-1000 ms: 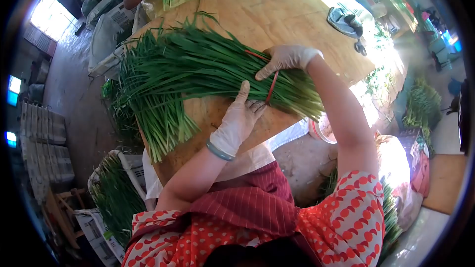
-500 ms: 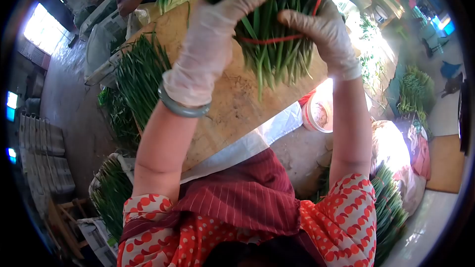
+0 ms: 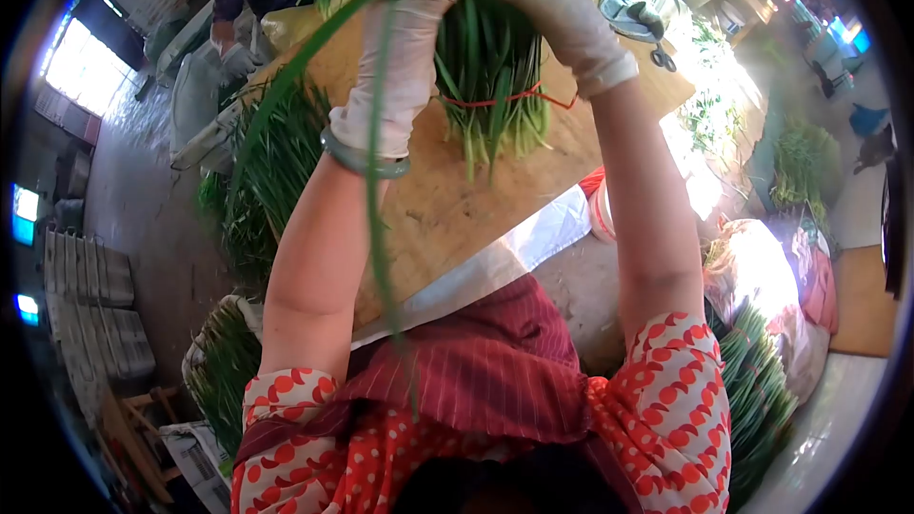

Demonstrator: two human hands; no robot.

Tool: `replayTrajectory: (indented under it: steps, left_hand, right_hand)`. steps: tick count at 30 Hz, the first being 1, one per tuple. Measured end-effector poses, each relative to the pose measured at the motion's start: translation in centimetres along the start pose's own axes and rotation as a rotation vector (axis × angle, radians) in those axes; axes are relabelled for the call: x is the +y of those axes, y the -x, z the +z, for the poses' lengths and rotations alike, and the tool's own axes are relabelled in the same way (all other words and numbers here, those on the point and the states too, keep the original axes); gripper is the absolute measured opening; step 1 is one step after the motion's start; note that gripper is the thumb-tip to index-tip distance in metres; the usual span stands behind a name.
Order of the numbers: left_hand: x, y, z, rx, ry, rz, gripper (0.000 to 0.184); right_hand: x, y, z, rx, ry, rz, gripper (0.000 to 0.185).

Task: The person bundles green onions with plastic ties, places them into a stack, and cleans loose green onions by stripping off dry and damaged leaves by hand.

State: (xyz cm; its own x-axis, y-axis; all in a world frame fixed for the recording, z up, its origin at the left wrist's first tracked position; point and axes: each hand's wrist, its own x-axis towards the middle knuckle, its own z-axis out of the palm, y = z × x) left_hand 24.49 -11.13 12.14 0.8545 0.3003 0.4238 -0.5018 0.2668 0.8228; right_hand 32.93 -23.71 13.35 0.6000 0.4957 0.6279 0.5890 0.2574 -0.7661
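1. The gloved left hand (image 3: 411, 43) and right hand (image 3: 564, 19) wrap around the green bunch (image 3: 490, 62) from both sides.
2. I see it over the table (image 3: 457, 209), dark green up high, with pale, uneven stalk ends (image 3: 481, 143) pointing near.
3. A red band (image 3: 502, 98) goes around it low down, poking out right.
4. More greens (image 3: 286, 138) lie left; scissors (image 3: 664, 58) sit far right.

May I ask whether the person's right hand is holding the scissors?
No, the scissors lie apart on the tabletop, while the right hand holds the bundle of greens.

dim bg, R-side glare, dark fisheye edges
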Motion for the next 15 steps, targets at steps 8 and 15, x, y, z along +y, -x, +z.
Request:
replayTrajectory:
  steps: [8,15]
  left_hand:
    - [-2.6,1.3,-5.4,0.233,0.66,-0.256,0.035]
    - [-0.6,5.2,-12.3,0.863,0.272,-0.171,0.039]
  right_hand:
    - [0.7,-6.3,2.9,-0.772,0.728,0.245,0.05]
    - [14.8,-0.2,9.9,-0.947,0.773,0.324,0.058]
